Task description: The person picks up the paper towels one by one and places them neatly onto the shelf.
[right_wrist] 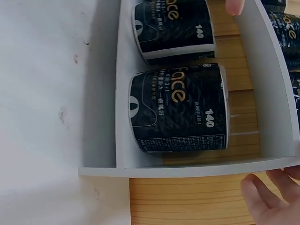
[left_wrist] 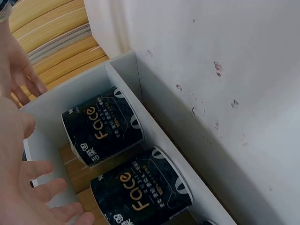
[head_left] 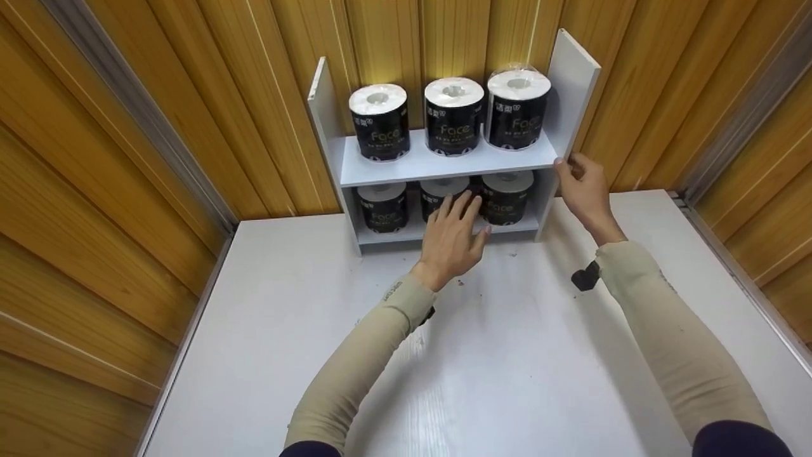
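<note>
A white two-tier shelf unit [head_left: 444, 170] stands against the back wall, with three black-wrapped toilet paper rolls on each tier. My left hand [head_left: 449, 241] is in front of the lower tier, fingers extended and spread before the middle lower roll [head_left: 432, 206]. Whether its fingertips touch that roll is unclear. Beside it is the right lower roll [head_left: 505, 206]. My right hand [head_left: 585, 193] is at the unit's right side panel [head_left: 574, 89], its loosely bent fingers by the panel's outer face in the right wrist view. Neither hand holds a roll.
On the upper tier stand a left roll [head_left: 380, 130], a middle roll [head_left: 453, 124] and a right roll [head_left: 517, 117]. A left lower roll [head_left: 384, 212] sits below. Small dark marks dot the white table [head_left: 507, 355]. Yellow wood-grain panels [head_left: 95, 190] enclose the table.
</note>
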`<state>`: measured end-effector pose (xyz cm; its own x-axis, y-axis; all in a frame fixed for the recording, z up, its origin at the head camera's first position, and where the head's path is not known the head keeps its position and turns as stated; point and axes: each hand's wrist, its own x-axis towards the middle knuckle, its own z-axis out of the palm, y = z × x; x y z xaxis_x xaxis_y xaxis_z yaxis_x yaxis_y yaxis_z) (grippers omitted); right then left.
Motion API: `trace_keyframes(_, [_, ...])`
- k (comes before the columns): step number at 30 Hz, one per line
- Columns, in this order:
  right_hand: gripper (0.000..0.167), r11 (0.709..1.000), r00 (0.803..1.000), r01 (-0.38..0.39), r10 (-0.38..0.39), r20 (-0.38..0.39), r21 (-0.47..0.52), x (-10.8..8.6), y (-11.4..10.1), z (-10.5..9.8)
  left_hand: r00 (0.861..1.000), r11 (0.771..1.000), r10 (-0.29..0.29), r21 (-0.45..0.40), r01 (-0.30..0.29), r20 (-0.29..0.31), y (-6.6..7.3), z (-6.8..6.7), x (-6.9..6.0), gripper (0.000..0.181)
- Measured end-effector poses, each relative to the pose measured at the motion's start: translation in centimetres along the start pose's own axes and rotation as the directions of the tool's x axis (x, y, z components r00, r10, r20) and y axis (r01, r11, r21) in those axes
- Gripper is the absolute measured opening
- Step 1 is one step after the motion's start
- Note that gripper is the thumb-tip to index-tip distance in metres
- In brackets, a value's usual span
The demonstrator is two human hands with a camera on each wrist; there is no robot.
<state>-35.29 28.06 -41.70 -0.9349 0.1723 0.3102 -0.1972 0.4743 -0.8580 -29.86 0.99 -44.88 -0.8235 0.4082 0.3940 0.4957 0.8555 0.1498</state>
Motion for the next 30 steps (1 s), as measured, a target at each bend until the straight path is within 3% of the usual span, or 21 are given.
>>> trace_keyframes(6, [0.046,0.998,0.998,0.022,-0.024,-0.05,-0.057,-0.9,0.0,0.2,1.0,0.999,-0.011,-0.038,0.01,-0.014,-1.6,-1.1,-1.2,0.061])
trace_keyframes(11, [0.038,0.994,0.995,0.08,-0.083,-0.048,-0.069,-1.8,0.1,0.2,0.999,0.999,0.001,-0.045,-0.003,-0.038,-3.0,-1.9,-2.2,0.059])
trace_keyframes(22, [0.037,0.983,0.979,0.175,-0.167,0.121,-0.061,-3.9,-0.1,-0.4,0.996,0.997,-0.028,-0.073,0.022,-0.085,-6.2,-3.9,-4.0,0.049])
trace_keyframes(30, [0.037,0.954,0.954,0.252,-0.217,0.208,-0.16,-5.4,0.4,-1.9,0.997,0.995,-0.045,-0.097,0.039,-0.06,-8.9,-4.3,-6.4,0.049])
